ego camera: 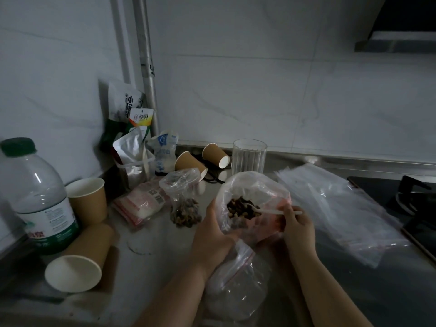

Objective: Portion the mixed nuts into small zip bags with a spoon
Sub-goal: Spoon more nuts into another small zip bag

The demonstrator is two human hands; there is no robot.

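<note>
My left hand [213, 234] grips the side of a large clear bag of mixed nuts [250, 192], holding its mouth open. My right hand [298, 228] pinches the handle of a white plastic spoon [266, 210], whose bowl lies in the dark nuts [240, 208] inside that bag. An empty small zip bag with a red seal line [238, 282] hangs below my left hand, between my forearms. Another small clear bag [185, 204], partly filled with nuts, stands on the counter to the left.
A pile of empty zip bags [337, 208] lies to the right, beside a black stove [415, 204]. A packet of zip bags [141, 204], snack pouches [132, 138], several paper cups [87, 199], a water bottle [40, 197] and a glass [249, 156] crowd the left and back.
</note>
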